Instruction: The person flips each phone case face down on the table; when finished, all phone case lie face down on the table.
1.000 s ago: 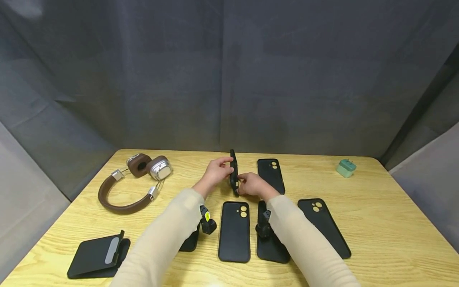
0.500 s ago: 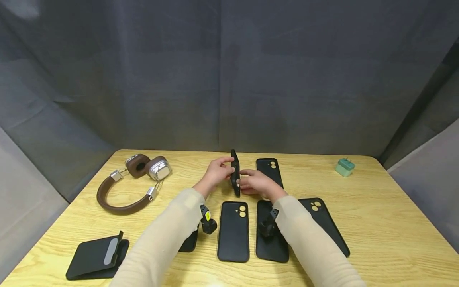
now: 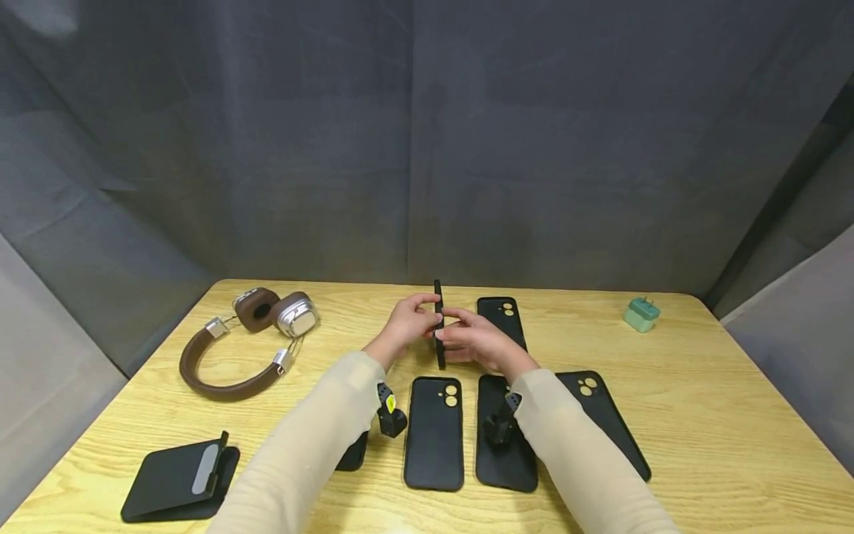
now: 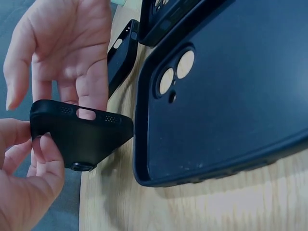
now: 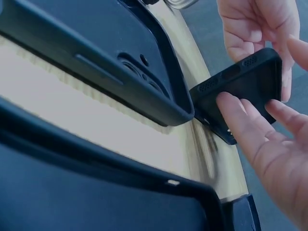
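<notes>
A black phone case (image 3: 439,326) stands on its long edge above the wooden table (image 3: 700,415), between my two hands. My left hand (image 3: 405,323) pinches it from the left, thumb and fingers curled round its lower end (image 4: 82,139). My right hand (image 3: 475,340) lies against its right face with straight fingers (image 5: 269,144); the thumb stands free of the case in the left wrist view. Two more black cases (image 3: 434,434) (image 3: 505,452) lie flat, camera holes up, just in front of my wrists.
A further case (image 3: 502,319) lies behind my right hand, another (image 3: 603,419) at the right, one partly under my left sleeve (image 3: 353,454). Brown headphones (image 3: 247,341) lie far left, a folded black stand (image 3: 176,478) near left, a green charger (image 3: 642,314) far right.
My right hand has slid up the case from its lower end to its middle. The case now stands more upright, edge-on to the head view. My left hand keeps its hold.
</notes>
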Tool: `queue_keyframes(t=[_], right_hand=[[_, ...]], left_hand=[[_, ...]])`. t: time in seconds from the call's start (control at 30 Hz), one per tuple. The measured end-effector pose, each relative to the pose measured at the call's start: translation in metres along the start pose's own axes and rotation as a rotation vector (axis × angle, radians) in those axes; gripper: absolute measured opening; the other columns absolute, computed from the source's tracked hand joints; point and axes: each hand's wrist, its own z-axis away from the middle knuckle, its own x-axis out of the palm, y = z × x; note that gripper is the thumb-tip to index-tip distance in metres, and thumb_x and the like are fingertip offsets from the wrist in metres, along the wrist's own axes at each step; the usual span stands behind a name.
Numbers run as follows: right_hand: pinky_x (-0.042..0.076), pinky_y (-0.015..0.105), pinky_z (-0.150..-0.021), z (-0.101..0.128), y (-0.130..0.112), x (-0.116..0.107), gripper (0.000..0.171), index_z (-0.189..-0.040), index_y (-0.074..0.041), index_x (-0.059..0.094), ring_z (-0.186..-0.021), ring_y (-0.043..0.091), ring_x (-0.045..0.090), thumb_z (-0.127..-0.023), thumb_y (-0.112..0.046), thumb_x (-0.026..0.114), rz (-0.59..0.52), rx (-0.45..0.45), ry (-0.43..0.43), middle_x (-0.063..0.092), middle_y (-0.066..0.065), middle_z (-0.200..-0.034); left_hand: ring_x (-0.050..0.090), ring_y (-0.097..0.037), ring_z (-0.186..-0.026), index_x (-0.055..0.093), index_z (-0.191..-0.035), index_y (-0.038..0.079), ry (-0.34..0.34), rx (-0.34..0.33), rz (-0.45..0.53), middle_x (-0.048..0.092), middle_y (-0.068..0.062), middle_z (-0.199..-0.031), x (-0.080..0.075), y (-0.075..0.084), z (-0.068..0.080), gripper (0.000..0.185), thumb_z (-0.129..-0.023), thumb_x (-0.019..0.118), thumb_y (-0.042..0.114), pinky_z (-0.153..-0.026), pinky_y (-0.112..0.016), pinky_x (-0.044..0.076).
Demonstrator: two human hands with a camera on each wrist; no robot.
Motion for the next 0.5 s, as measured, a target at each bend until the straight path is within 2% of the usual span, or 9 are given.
queue_keyframes(t=[0.13,0.3,0.5], right_hand=[[0.041,0.051,-0.096,-0.0012,0.0005,0.0022,0.076,-0.146,-0.011,0.022,-0.115,0.036,0.051,-0.085,-0.015,0.066,0.047,-0.024,0.019,0.045,0.023,-0.126],[0.045,0.05,-0.092,-0.0009,0.0,0.0047,0.077,-0.146,-0.008,0.023,-0.1,0.026,0.059,-0.083,-0.012,0.068,0.069,-0.043,0.043,0.049,0.019,-0.114],[0.047,0.047,-0.088,-0.0002,-0.0023,0.0074,0.075,-0.144,-0.007,0.026,-0.088,0.019,0.059,-0.082,-0.008,0.068,0.075,-0.045,0.085,0.05,0.012,-0.1]], left_hand=[[0.051,-0.014,-0.061,0.055,-0.127,0.009,-0.001,0.004,-0.017,0.056,-0.006,-0.078,0.0019,0.0002,0.0,0.04,-0.088,0.057,0.004,-0.068,-0.037,0.048],[0.052,-0.013,-0.061,0.056,-0.126,0.009,0.013,0.01,-0.03,0.055,-0.005,-0.077,0.0044,-0.0006,-0.0006,0.039,-0.087,0.058,0.005,-0.065,-0.033,0.048],[0.051,-0.014,-0.066,0.057,-0.125,0.009,0.024,0.025,-0.018,0.054,-0.006,-0.08,0.0069,-0.0006,0.0001,0.037,-0.088,0.058,0.004,-0.063,-0.029,0.047]])
